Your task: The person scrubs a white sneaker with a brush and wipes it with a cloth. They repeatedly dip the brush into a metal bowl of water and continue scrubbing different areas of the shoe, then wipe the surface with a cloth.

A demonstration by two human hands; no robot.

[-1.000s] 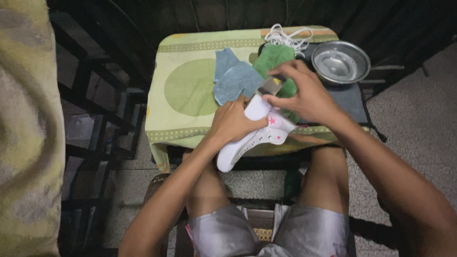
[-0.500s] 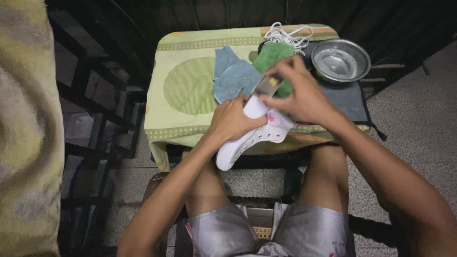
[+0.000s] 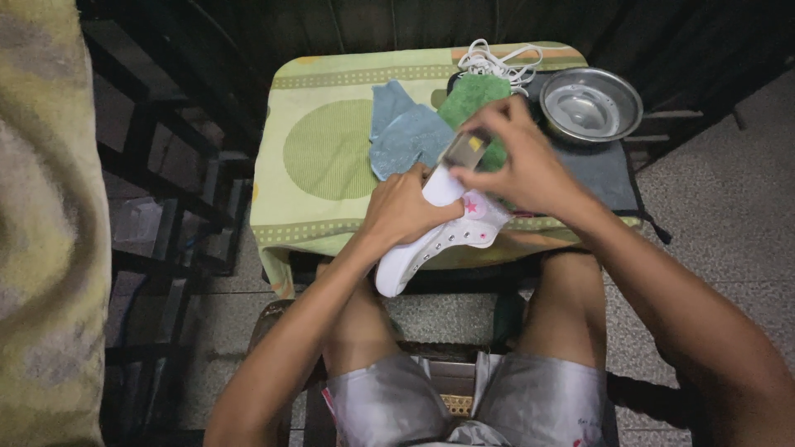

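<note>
— Where's the white sneaker (image 3: 439, 236) lying?

— At the near edge of the table (image 3: 331, 199), its long axis slanting from lower left up to the right, toe toward the knees. The left hand (image 3: 403, 211) has its fingers wrapped around its middle.

— And the right hand (image 3: 522, 165)?

— Just above the heel end, fingers pinching a small grey brush-like block (image 3: 462, 151) against the shoe. It's the nearer hand to that end.

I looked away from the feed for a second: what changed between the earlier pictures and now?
Very little. The right hand with its small grey-and-yellow block shifted only slightly over the white shoe. The left hand keeps gripping the shoe. The blue cloth, green cloth, laces and metal bowl stayed put.
</note>
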